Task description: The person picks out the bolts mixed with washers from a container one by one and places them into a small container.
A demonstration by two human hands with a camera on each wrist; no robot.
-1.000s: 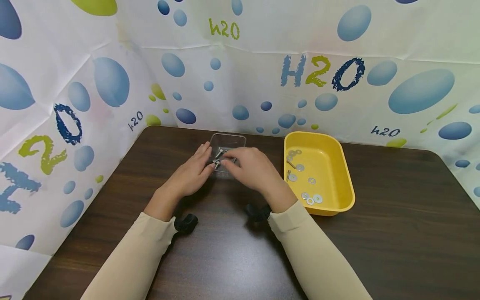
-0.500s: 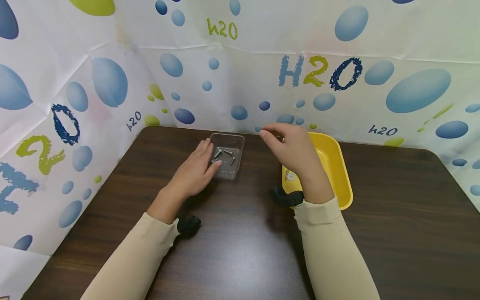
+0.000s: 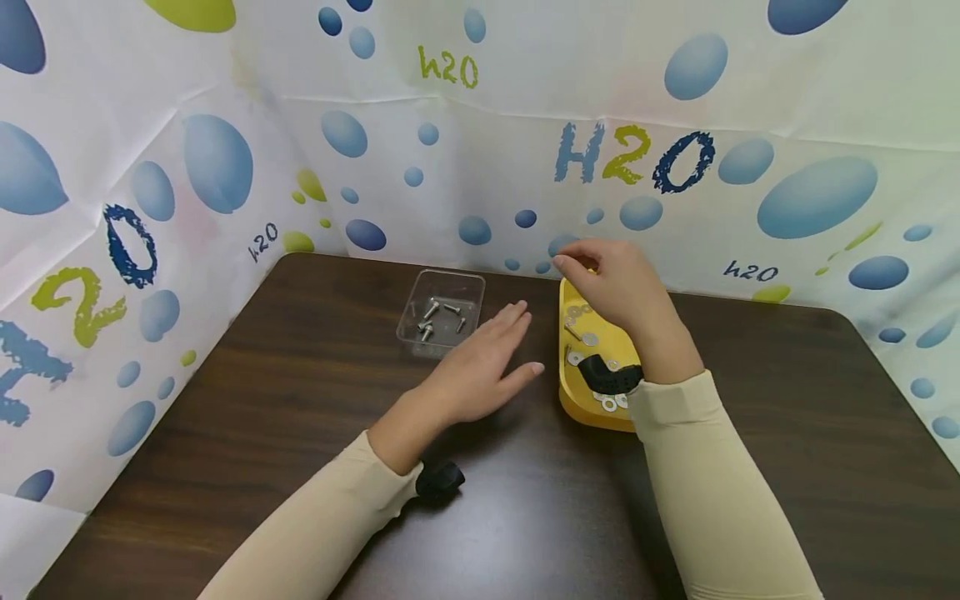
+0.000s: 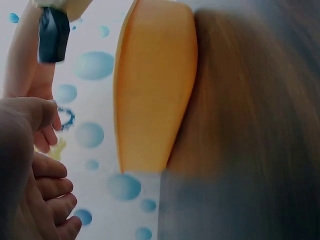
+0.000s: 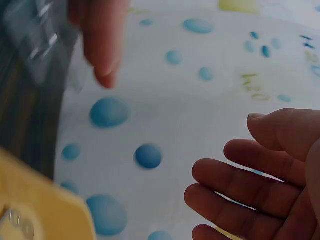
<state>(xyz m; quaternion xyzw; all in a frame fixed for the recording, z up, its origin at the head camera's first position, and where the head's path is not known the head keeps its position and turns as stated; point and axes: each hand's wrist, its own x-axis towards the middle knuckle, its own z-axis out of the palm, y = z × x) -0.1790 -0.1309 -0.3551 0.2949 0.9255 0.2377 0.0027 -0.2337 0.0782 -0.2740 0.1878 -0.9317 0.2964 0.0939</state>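
Note:
My left hand hovers over the table between a clear plastic box and a yellow tray, its fingers straight and nothing in it. My right hand is above the back of the yellow tray. In the right wrist view its relaxed fingers are spread apart from the thumb and hold nothing. Several bolts lie in the clear box. Inside the tray are several flat washers and a bolt near its left wall. My right arm covers the tray's right part.
The dark wooden table reaches back to a white sheet printed with blue drops, which also rises along the left side. A black wrist camera sits at the left cuff, another at the right cuff.
My right hand has left the clear box and moved right over the yellow tray. My left hand has let go of the box's side and moved right, and the box now sits slightly turned.

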